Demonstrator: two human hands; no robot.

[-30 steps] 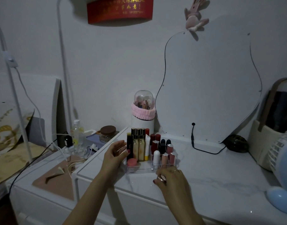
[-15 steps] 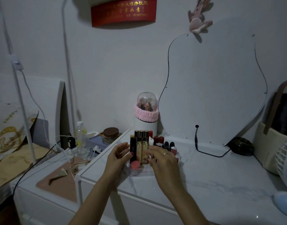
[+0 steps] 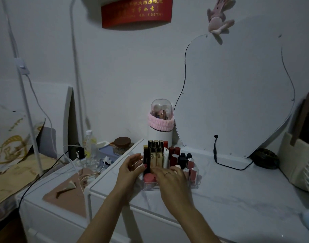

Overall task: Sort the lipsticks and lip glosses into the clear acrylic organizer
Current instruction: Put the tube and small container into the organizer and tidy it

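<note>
Organizer (image 3: 196,185): tubes upright. Right hand (image 3: 173,179) reaches over front row (grip hidden, cannot tell); left hand (image 3: 131,168), fingers apart, steadies left side.

The white desk (image 3: 229,195) has a marble look, and the clear organizer (image 3: 195,185) full of lipsticks sits on it near the front left edge. Behind the organizer stands a white tub with a pink band (image 3: 160,132), and a curvy mirror (image 3: 237,88) leans on the wall beside it. A black cord (image 3: 225,164) lies by the mirror, with a dark round thing (image 3: 265,158) and a cream bag (image 3: 297,160) at the right.
</note>
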